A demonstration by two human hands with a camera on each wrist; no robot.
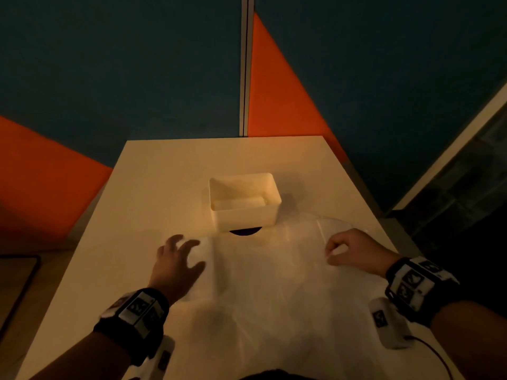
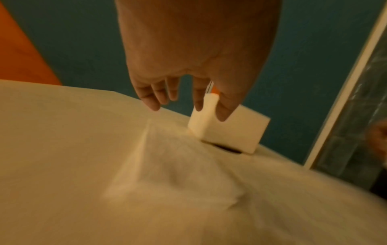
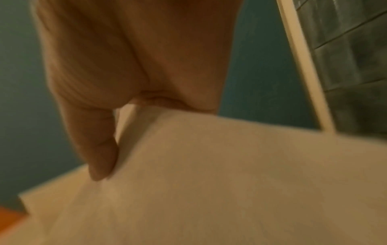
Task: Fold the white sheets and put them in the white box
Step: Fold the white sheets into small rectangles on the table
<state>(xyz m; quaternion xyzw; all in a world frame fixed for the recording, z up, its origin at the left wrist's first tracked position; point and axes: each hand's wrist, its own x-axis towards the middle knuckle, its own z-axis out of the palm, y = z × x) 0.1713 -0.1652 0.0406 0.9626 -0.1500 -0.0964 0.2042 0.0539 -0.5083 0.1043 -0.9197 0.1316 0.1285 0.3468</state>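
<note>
Presently the white sheet (image 1: pixel 263 272) lies flat between both hands — left hand (image 1: pixel 175 266) spread, grasping nothing; right hand (image 1: pixel 354 249) pinching its edge. White box (image 1: pixel 244 200) stands at twelve o'clock, roughly equidistant.

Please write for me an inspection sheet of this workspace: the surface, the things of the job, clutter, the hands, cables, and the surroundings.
Surface: white table, dim warm light.
Job's things: white sheet spread flat, unfolded; open white box just beyond its far edge, contents unclear.
Clutter: dark round shape at the foot of the box, partly hidden.
Hands: left hand open, fingers spread over the sheet's left edge; right hand pinches the right edge.
Cables: black cable from the right wrist camera.
Surroundings: teal and orange wall panels.
</note>
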